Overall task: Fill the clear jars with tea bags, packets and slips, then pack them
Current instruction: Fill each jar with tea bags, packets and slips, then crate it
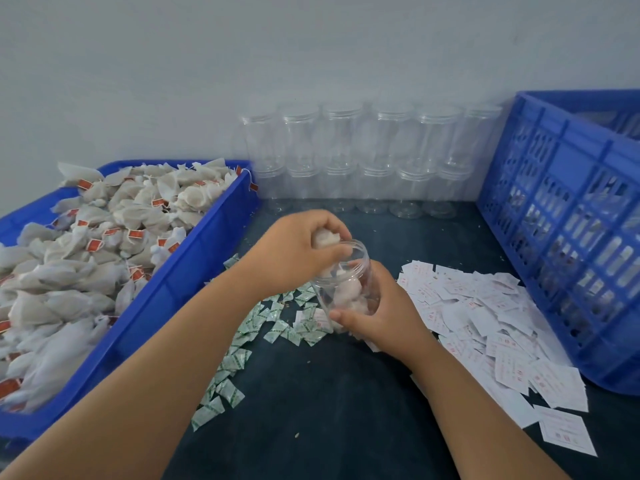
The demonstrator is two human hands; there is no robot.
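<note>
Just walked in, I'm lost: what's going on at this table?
A person is filling a clear jar. The right hand holds the partly full jar while the left hand presses a tea bag into its mouth. More tea bags fill the blue tray; green packets and white slips lie loose on the table. Empty jars stand by the wall.

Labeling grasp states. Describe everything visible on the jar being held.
The jar is round and clear and looks like plastic. It has no lid and its open mouth is tilted up and to the left. It is partly filled with white tea bags. The right hand grips its lower body, thumb in front. The left hand is at the mouth, its fingers pinching another tea bag. The base is hidden, so whether it rests on the table cannot be told.
</note>
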